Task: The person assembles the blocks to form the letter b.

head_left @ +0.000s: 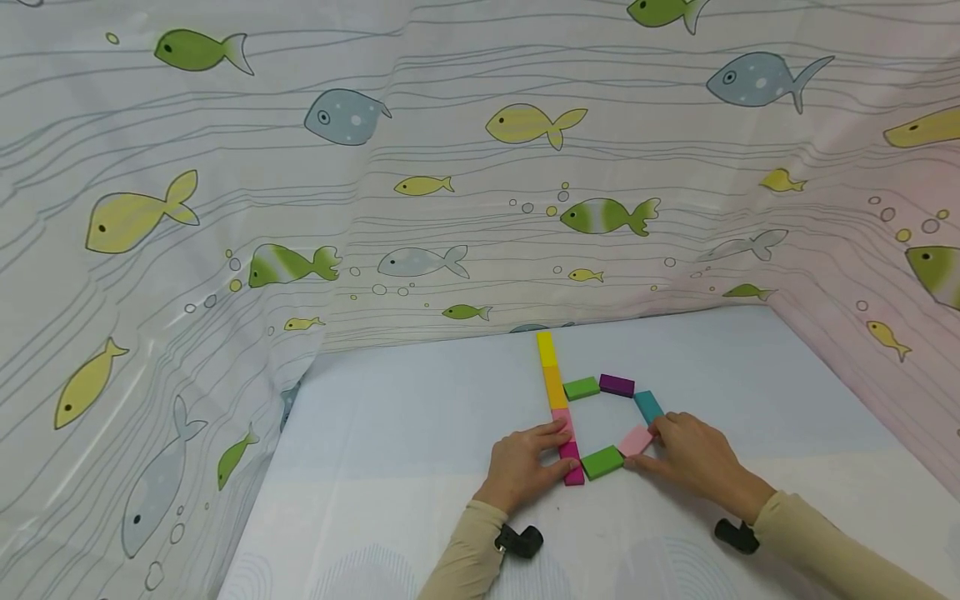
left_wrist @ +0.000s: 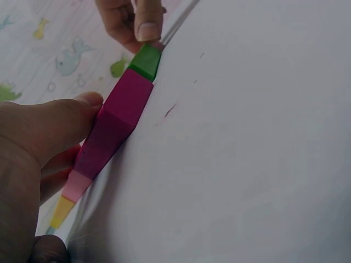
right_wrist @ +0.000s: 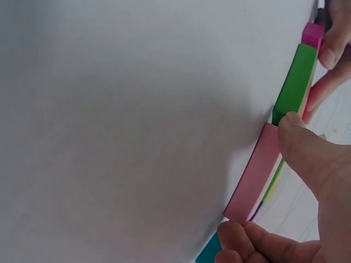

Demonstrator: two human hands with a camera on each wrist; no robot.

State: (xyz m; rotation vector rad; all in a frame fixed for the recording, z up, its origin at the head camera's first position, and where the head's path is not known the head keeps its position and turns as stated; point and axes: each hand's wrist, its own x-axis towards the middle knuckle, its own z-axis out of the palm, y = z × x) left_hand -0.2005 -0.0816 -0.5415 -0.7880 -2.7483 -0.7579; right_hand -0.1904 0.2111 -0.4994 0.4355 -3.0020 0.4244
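Coloured blocks lie end to end on the table, forming a straight column with a rounded loop on its right. My left hand (head_left: 521, 467) rests at the column's lower end, fingers on a light pink block (head_left: 560, 414) and thumb by a magenta block (left_wrist: 129, 98). With thumb and fingertips at opposite ends, my right hand (head_left: 701, 458) pinches the loop's pink block (right_wrist: 253, 172). That block sits between a green block (head_left: 602, 462) and a teal block (head_left: 648, 407); the right fingertips partly cover the teal one's near end.
The column continues upward with an orange block (head_left: 554, 387) and a yellow block (head_left: 547, 349). Another green block (head_left: 581, 388) and a purple block (head_left: 617, 385) make the loop's top. A fish-patterned sheet (head_left: 465, 225) hangs behind and beside the white table (head_left: 390, 417).
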